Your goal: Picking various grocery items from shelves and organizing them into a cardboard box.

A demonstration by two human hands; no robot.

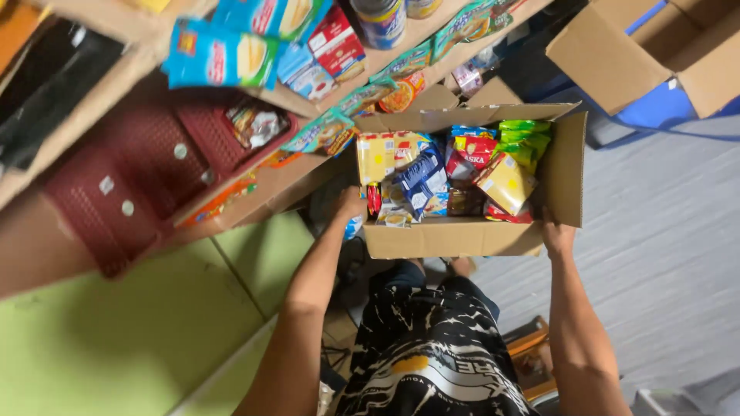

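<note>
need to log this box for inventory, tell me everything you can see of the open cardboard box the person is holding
The cardboard box is plain brown corrugated card, open at the top with its flaps folded outward. It is packed nearly full with small snack packets in yellow, blue, red and green. It is held roughly level in front of the person's body, beside wooden shelves of similar goods. The left hand grips its left end and the right hand its right near corner. Its underside is hidden.

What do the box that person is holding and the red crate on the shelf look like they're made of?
The open box looks like plain brown corrugated cardboard: matte, with folded flaps and creased edges. The left hand and right hand grip its two ends. The red crate appears to be moulded plastic, judging by its even colour and lattice of small holes.
</note>
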